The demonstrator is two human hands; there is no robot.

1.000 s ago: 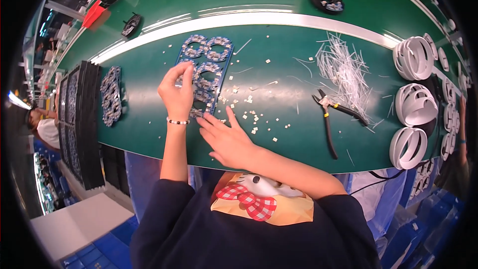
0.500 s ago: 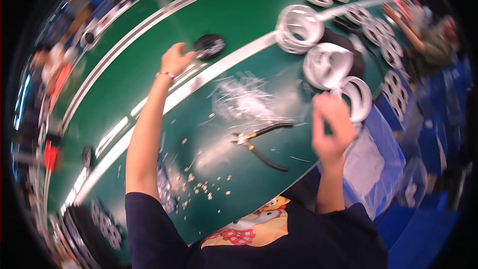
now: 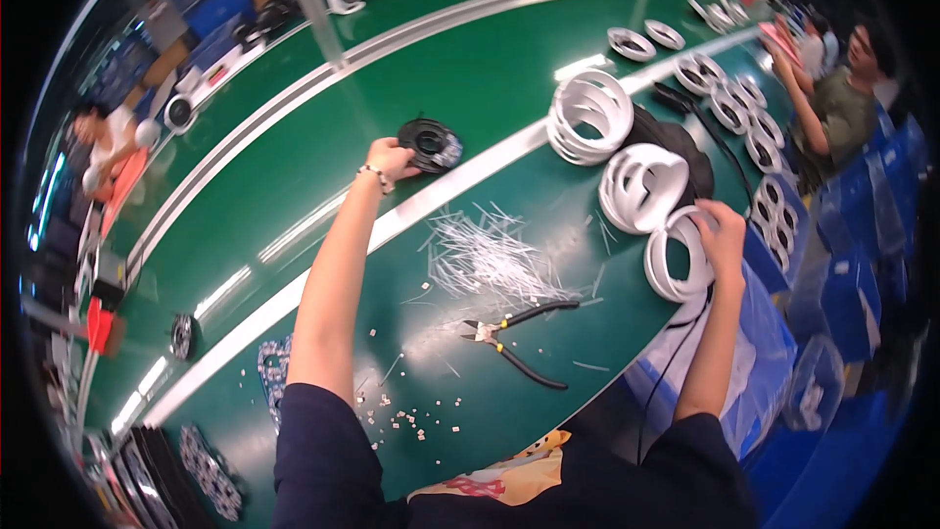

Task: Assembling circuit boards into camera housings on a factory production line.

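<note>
While left hand [image 3: 390, 156] grasps black disc [image 3: 430, 144], right hand [image 3: 722, 232] (fingers curled) holds white ring [image 3: 676, 260]

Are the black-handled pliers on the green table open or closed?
Open. The pliers lie flat on the green table, their two black handles spread apart in a V; neither hand touches them.

Left arm is extended far forward, almost straight, dark sleeve pushed to just above the elbow, beaded bracelet on the wrist. Left hand [image 3: 392, 157] is seen at the far end of the reach, fingers curled inward, knuckles up. Right arm is stretched out to the right, forearm bare, elbow slightly bent. Right hand [image 3: 723, 235] is held palm down, fingers bent into a grasp. Hands are kept well apart.
</note>
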